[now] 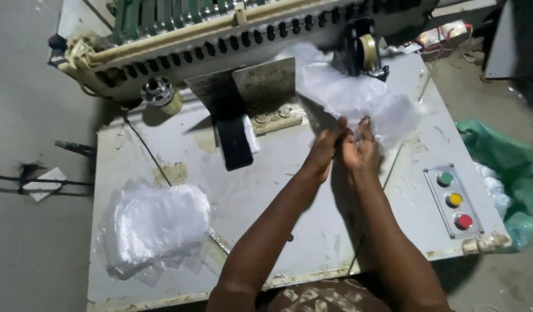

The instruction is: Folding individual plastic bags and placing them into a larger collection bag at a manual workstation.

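Stacked clear bags [154,228], three-button panel [454,200], green sack [512,173]

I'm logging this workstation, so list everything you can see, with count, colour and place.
clear plastic sheet: one, whitish, held at table's far right
stack of plastic bags: one, whitish, table's near left
machine table: one, grey, centre
metal plate: one, grey, upright, far centre
tape roll: one, tan, far right
push buttons: three, green, yellow, red, right panel
green sack: one, floor, right
left hand: gripping sheet
right hand: gripping sheet
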